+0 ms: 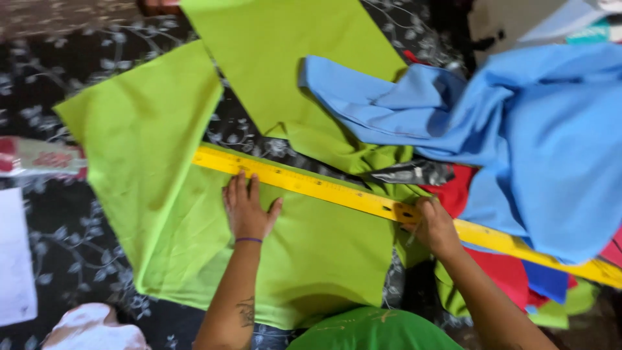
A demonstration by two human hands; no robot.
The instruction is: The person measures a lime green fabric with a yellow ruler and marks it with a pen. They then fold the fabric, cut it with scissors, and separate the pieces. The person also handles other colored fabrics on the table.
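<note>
My left hand (pixel 247 209) lies flat, fingers spread, on a lime green fabric piece (pixel 162 214), its fingertips at the edge of a long yellow ruler (pixel 311 185). The ruler runs diagonally from upper left to lower right across the green fabric. My right hand (pixel 433 225) is closed at the ruler's edge near the fabric's right side; it seems to pinch something small, which I cannot make out. A purple band circles my left wrist.
A second lime green piece (pixel 285 58) lies further back. Blue cloth (pixel 518 129) is heaped at the right over red fabric (pixel 499 266). A dark floral surface (pixel 58 246) lies underneath. White cloth (pixel 16 259) and a plastic packet (pixel 39 157) sit at the left.
</note>
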